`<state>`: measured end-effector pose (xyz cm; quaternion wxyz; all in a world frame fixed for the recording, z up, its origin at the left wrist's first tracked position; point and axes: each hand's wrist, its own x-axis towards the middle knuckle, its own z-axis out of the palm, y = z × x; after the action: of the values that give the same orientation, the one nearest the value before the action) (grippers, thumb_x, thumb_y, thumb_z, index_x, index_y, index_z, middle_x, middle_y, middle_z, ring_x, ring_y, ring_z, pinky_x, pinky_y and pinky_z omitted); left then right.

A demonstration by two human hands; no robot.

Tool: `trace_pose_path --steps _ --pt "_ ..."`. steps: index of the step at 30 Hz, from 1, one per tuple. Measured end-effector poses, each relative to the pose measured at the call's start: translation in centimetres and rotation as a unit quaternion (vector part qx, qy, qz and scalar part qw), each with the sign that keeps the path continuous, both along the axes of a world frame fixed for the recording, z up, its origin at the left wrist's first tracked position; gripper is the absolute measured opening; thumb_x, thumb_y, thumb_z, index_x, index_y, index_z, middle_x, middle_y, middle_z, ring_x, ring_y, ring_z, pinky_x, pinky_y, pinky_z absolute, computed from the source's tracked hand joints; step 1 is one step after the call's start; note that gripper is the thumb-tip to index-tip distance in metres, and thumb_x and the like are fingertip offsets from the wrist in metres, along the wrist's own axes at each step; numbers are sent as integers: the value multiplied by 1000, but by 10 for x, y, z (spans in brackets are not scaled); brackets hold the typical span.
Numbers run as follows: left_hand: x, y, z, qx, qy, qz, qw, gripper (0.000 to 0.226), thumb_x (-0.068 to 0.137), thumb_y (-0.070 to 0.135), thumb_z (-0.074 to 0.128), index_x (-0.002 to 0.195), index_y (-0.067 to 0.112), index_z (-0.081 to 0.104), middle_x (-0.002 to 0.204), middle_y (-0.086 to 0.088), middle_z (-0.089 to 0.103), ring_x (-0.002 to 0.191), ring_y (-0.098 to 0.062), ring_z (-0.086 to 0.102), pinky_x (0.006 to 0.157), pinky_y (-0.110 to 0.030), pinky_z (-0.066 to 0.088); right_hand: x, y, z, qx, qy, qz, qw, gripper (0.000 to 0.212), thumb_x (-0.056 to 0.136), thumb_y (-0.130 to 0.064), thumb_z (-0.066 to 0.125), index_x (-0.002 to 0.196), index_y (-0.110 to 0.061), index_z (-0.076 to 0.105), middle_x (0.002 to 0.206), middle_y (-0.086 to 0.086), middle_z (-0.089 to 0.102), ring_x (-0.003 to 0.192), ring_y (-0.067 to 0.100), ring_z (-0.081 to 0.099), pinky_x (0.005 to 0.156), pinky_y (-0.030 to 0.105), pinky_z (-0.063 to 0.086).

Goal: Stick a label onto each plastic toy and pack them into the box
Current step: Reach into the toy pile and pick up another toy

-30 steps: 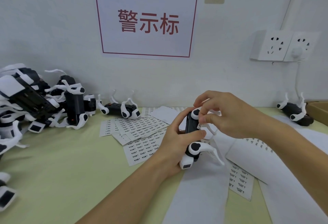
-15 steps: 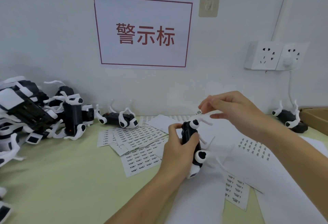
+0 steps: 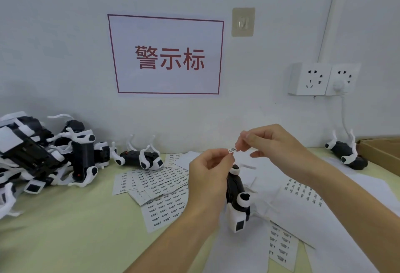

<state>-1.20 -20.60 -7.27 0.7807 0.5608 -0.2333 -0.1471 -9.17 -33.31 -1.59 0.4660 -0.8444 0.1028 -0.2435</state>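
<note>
Fingers of both the left hand (image 3: 208, 165) and right hand (image 3: 271, 143) pinched together on one small label (image 3: 232, 149) above the toy (image 3: 237, 197).

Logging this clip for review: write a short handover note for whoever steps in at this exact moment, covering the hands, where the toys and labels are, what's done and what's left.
Left hand and right hand pinch one small white printed label between them, above the table.
A black-and-white plastic toy sits by the left palm; whether that hand grips it is unclear.
Pile of similar toys far left, one mid-table, one beside the brown cardboard box.
Printed label sheets lie centre.
Done: label is off its sheet.
Left: stick it on, box the toy, repeat.
</note>
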Motion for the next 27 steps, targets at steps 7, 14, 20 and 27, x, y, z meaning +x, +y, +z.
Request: trace_pose_path --steps 7,14,20,27 --pt "7 3 3 -4 -24 17 1000 9 89 11 72 82 16 72 75 3 74 73 -8 68 68 -23 54 0 1 -1 -20 9 17 1000 32 99 -31 54 82 -23 79 88 -7 75 94 11 66 85 32 53" --pt "6 10 3 125 -332 83 931 22 92 11 66 76 26 63 74 24 66 70 2 61 61 -8 42 4 -1 -7 -296 21 -129 946 19 91 -37 63 78 -27 71 88 -14 64 86 4 61 77 25 47" --pt "11 9 3 187 -364 90 908 11 93 18 65 83 23 68 73 13 65 74 -1 59 63 -11 44 0 6 -1 -320 12 -24 947 11 86 -25 72 82 -34 73 87 -20 64 89 -1 59 75 11 43" --pt "12 10 6 188 -350 115 910 10 92 16 67 85 21 71 74 15 66 77 4 59 64 -10 45 2 15 -3 -372 15 -58 926 9 87 -27 67 81 -32 69 83 -19 60 85 2 56 76 31 51"
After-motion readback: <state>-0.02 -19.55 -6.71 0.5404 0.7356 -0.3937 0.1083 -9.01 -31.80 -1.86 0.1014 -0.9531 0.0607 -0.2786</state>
